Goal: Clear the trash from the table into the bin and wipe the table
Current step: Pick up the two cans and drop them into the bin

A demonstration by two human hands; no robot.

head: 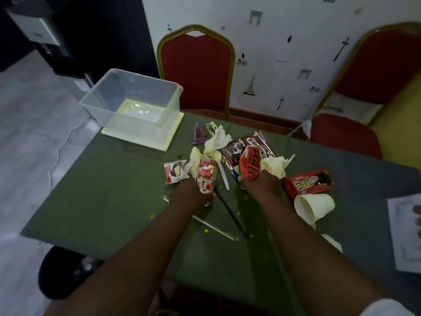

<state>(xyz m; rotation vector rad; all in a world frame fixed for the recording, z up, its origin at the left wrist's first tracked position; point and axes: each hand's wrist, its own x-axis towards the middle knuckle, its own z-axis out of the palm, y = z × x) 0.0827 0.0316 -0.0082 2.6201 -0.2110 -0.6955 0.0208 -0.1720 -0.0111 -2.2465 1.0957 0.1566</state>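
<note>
Gripping a crumpled red-and-white cup (pixel 206 179) in the left hand (pixel 193 193) and clutching a red wrapper (pixel 250 167) in the right hand (pixel 259 185), both over the litter heap near the middle of the counter (pixel 109 197). Aiming, presumably, for the clear bin (pixel 107 87), standing empty at the far left corner, well apart from the heap. Lying loose around the hands: a white spoon (pixel 222 174), a black straw (pixel 230 213), tissues (pixel 216 137), a cereal packet (pixel 252 142), a red snack bag (pixel 309 183) and a tipped paper cup (pixel 314 206) toward the right edge, plus yellow crumbs (pixel 206 230) nearer the front edge. Likely to go wrong on the carry leftward: dripping from the cup if any liquid is inside, dragging along the tissue beside the right hand, or sweeping the straw off the near edge with a forearm. Wiping not yet begun.
</note>
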